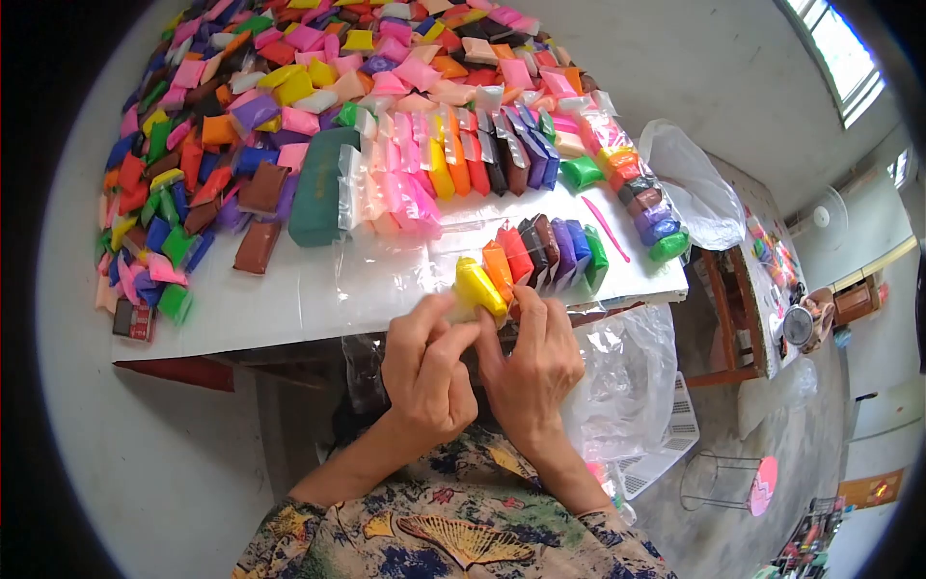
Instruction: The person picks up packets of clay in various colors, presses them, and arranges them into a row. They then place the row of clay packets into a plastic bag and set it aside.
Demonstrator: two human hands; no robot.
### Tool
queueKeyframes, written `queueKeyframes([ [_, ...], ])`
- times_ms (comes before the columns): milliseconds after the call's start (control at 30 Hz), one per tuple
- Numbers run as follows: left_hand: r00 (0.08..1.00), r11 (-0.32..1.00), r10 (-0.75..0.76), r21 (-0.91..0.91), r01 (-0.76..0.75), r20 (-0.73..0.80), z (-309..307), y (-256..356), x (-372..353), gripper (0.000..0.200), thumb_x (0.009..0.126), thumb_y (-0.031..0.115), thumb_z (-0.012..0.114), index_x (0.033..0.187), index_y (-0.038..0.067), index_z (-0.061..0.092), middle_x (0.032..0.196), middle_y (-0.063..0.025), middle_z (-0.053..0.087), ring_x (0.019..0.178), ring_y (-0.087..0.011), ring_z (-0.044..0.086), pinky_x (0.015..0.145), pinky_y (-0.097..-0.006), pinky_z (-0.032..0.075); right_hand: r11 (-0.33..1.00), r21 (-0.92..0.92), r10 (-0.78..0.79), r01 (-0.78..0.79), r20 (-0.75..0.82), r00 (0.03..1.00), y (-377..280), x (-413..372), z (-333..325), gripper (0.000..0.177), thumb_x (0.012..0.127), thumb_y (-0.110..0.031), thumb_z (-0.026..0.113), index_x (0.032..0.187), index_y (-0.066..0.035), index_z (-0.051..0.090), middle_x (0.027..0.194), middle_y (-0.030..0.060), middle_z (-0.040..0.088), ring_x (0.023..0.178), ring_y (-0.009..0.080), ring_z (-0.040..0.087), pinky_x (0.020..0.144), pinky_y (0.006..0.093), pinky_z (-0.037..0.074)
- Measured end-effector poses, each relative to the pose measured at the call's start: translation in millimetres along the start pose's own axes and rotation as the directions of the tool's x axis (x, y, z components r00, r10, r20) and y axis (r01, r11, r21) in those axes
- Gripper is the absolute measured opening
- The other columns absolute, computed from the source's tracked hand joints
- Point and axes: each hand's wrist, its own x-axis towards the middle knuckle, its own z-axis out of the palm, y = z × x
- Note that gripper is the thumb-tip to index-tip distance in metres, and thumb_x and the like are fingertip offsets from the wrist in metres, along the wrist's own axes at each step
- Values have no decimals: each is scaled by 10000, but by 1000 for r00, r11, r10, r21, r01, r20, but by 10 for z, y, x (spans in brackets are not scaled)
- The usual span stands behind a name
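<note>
My left hand (431, 367) is closed with its fingertips at the lower left of a yellow packet of what looks like modelling clay (479, 287). My right hand (533, 372) pinches at the lower end of that yellow packet and the orange packet (498, 270) beside it; the exact contact is partly hidden. The yellow one tilts against the orange. Red (516, 255), black (532, 249), brown, purple (564, 253), blue and green packets (596, 259) continue the leaning row to the right. Clear plastic film (376, 275) lies left of my hands.
Behind stand longer rows of coloured packets (441, 169) beside a dark green block (323, 188). A large heap of packets (289, 77) covers the back and left. A pink stick (606, 230) lies on the white table (260, 314). Plastic bags (627, 376) hang below its front edge.
</note>
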Motion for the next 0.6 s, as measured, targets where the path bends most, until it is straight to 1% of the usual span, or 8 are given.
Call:
queueKeyframes([
  [100,980,996,-57,-50,68,192,9,-123,-19,330,780,-102,503,1075,-57,643,1157,-238,595,859,-353,608,771,-422,511,999,-27,-37,37,-23,999,9,47,84,370,818,-179,771,1106,-16,606,861,113,597,719,278,624,597,368,479],
  [133,975,988,-120,-75,136,189,56,-141,-39,387,763,-101,507,1134,-70,611,1143,-248,597,896,-401,609,813,-450,518,1000,12,-25,26,-49,998,19,56,110,353,822,-169,768,1095,-15,607,853,115,603,718,280,628,601,369,485],
  [200,962,981,-175,-50,189,209,79,-133,-22,430,767,-100,502,1190,-83,580,1158,-255,591,960,-420,602,861,-467,510,996,90,-1,10,-102,995,34,74,150,318,830,-148,762,1074,-14,609,838,120,616,715,283,635,609,372,496],
  [300,942,975,-219,13,223,253,91,-123,17,474,779,-95,496,1251,-108,542,1198,-266,579,1045,-433,581,929,-481,490,980,191,57,-48,-42,997,14,40,66,260,839,-117,751,1030,-9,613,824,123,629,713,286,641,620,380,506],
  [400,906,959,-281,59,277,317,109,-99,70,497,826,-87,483,1322,-115,509,1277,-288,557,1151,-444,547,1006,-482,447,989,145,-1,5,-27,1000,35,30,90,224,843,-110,739,1007,-15,619,834,122,625,710,294,637,616,383,505],
  [433,888,950,-308,71,303,342,117,-93,80,503,847,-84,477,1349,-115,498,1309,-297,548,1190,-448,534,1033,-481,429,993,118,-21,26,-41,999,52,30,111,212,838,-103,749,993,-27,627,839,106,635,683,269,635,593,367,498],
  [533,879,959,-277,169,228,389,140,-115,135,489,828,-25,549,1298,-148,506,1296,-285,553,1117,-417,557,980,-454,462,994,85,-61,68,-75,995,79,61,183,187,830,-86,765,968,-48,645,848,76,657,619,218,630,539,333,481],
  [600,844,948,-318,169,271,431,105,-101,180,482,873,-1,532,1334,-137,489,1318,-300,540,1144,-437,541,1005,-473,442,991,120,-54,64,-79,995,81,42,177,176,838,-78,755,974,-42,648,849,81,659,599,214,626,527,330,476],
])
